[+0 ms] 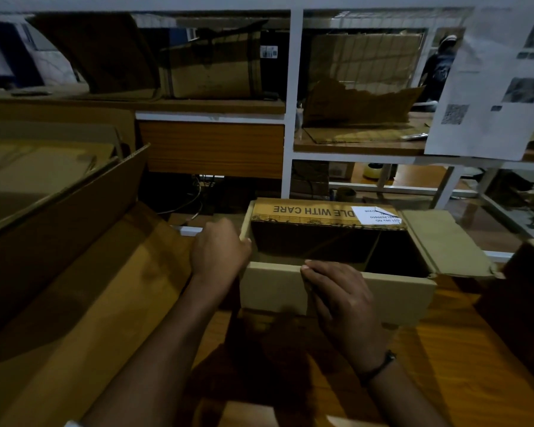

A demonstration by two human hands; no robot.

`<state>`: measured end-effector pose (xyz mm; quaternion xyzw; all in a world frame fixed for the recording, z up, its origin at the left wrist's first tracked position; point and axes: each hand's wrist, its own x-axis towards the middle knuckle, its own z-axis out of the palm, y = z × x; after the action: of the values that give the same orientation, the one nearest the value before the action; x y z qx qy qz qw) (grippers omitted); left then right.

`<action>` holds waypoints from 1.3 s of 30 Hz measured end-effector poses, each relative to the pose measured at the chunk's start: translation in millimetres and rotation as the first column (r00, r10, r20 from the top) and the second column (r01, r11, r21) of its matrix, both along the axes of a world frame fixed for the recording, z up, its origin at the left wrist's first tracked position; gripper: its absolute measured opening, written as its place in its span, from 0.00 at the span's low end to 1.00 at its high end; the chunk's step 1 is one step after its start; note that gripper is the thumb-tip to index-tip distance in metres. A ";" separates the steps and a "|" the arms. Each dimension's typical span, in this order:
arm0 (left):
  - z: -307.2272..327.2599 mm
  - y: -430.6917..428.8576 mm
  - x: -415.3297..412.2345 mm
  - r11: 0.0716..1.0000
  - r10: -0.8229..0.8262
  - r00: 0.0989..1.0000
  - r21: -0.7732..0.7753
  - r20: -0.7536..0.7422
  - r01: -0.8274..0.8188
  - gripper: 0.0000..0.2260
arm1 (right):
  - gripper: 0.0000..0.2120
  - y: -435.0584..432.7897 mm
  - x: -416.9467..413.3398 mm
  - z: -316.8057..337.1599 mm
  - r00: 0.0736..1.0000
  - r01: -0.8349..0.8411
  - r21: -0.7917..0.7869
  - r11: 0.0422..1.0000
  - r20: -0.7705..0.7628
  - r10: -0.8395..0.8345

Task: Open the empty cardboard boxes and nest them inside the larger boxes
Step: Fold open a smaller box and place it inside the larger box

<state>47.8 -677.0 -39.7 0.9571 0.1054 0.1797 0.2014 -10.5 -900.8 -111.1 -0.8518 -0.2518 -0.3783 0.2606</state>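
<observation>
Gripping the cardboard box (275, 291) by two edges, the left hand (221, 251) curls over its left wall and the right hand (342, 297) hooks its fingers (309, 268) over the near flap. The box stands open on the wooden bench (444, 365), just beside the larger box (74, 241) on its left.

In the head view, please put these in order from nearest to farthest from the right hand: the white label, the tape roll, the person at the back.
1. White label: on the far flap of the box, just beyond the right hand.
2. Tape roll: on the low shelf behind the box.
3. Person: far at the back, upper right.
</observation>
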 end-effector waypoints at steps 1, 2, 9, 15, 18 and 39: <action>1.4 -0.4 3.2 1.000 0.000 1.000 0.002 -0.007 0.000 0.09 | 0.14 0.2 1.7 0.0 1.000 0.003 0.006 1.000 -0.003 -0.003; 2.8 -1.0 7.2 1.000 -0.001 1.000 0.012 -0.010 0.001 0.10 | 0.14 0.5 3.0 0.1 1.000 0.004 0.013 1.000 -0.004 -0.004; 8.0 -8.0 31.8 0.996 -0.021 1.000 0.082 0.021 0.020 0.08 | 0.14 1.1 2.9 -0.1 1.000 0.008 0.017 1.000 0.006 -0.008; -2.1 -5.1 30.5 0.998 -0.039 0.998 0.043 0.049 0.037 0.08 | 0.10 -2.9 5.3 12.6 0.997 -0.008 0.039 0.999 -0.073 0.011; -0.8 -10.8 24.0 0.993 -0.093 0.983 0.092 0.158 0.079 0.10 | 0.11 -3.5 4.9 21.8 0.989 0.011 0.042 0.999 -0.148 -0.005; 50.0 -59.4 34.0 0.818 -0.545 0.830 0.296 0.121 0.494 0.19 | 0.07 -8.6 -52.0 64.7 0.837 -0.053 0.096 0.994 -0.538 0.097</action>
<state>81.9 -736.4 10.2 0.9438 -0.2051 0.2248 0.1292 -62.5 -909.4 -46.4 -0.9026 -0.1863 -0.1211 0.3686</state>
